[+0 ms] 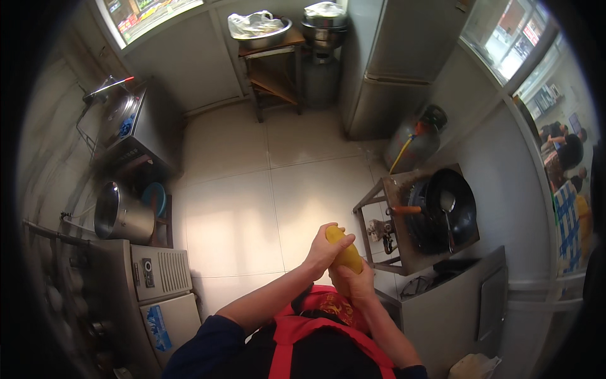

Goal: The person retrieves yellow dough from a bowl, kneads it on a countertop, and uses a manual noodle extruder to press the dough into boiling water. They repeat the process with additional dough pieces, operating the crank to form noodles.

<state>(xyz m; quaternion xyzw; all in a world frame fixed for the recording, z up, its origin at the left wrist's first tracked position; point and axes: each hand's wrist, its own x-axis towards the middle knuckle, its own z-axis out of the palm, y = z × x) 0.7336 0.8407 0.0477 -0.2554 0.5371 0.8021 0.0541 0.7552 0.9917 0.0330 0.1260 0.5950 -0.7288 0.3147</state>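
A long, yellowish lump, perhaps dough (347, 258), is held in front of my red apron (331, 308), above the tiled floor. My left hand (326, 251) wraps its upper part, with the thumb across it. Lower down, my right hand (357, 280) grips the other end, its thumb pressing on the surface. The palms and most fingers hide the underside. To the right of the hands stands a metal stove stand (397, 182) bearing a black wok (461, 203) with a wooden handle and a metal ladle (449, 225) inside.
A gas cylinder (409, 149) stands behind the stove, beside a refrigerator (397, 57). At the left are a steel stockpot (135, 215) and a metal cabinet (165, 303). A steel basin (265, 41) rests on a small table at the back. People (565, 151) show through the right window.
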